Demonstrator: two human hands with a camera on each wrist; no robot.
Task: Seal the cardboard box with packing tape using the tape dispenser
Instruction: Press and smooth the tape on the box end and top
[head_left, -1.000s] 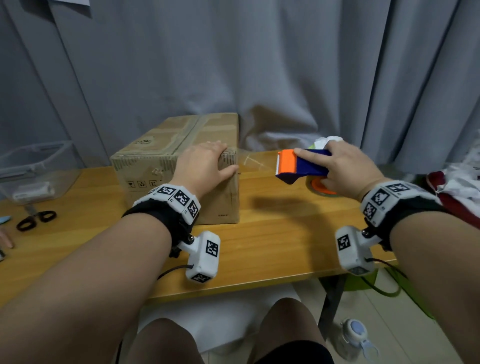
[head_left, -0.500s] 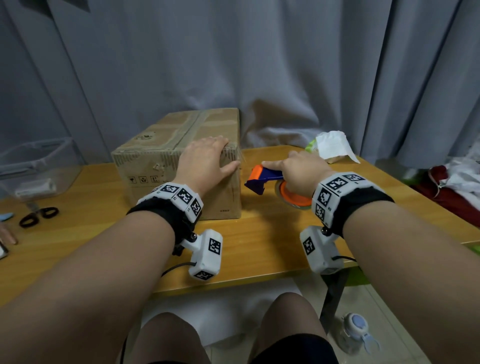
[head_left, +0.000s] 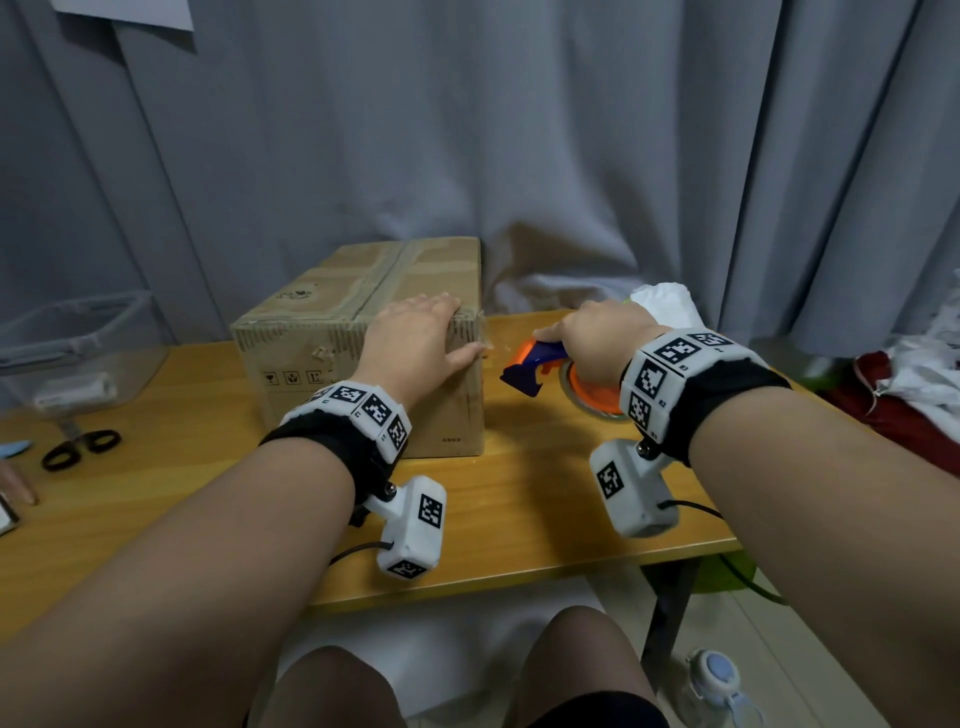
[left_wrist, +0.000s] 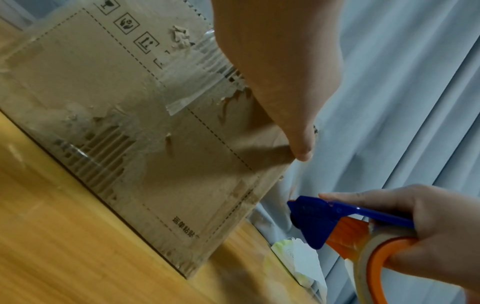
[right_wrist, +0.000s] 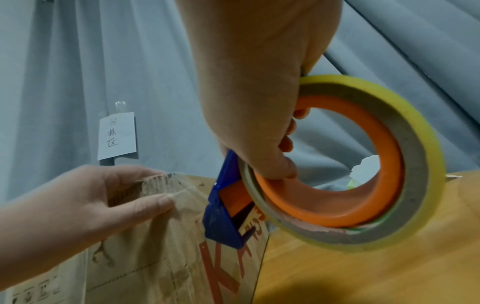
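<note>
The cardboard box (head_left: 332, 332) stands on the wooden table (head_left: 519, 499), its top seam taped over. My left hand (head_left: 415, 338) lies on the box's near right top corner, fingers flat on the lid and thumb on the front face (right_wrist: 155, 203). Clear tape (right_wrist: 166, 185) shows at that corner. My right hand (head_left: 597, 343) grips the blue and orange tape dispenser (head_left: 530, 371), fingers curled through the roll's orange core (right_wrist: 324, 207). The dispenser's blue nose (left_wrist: 314, 218) hangs low beside the box's right face, a short gap away. The table is just under the tape roll (head_left: 587, 402).
Black scissors (head_left: 78, 447) and a clear plastic bin (head_left: 67, 353) are at the far left, where another person's fingers (head_left: 15, 483) rest. A white tissue pack (head_left: 665, 301) lies behind my right hand. Grey curtain hangs behind; red and white cloth (head_left: 893, 410) lies to the right.
My right hand has brought the dispenser down and left, from raised to the right of the box to low beside its right face. The left hand has stayed on the corner.
</note>
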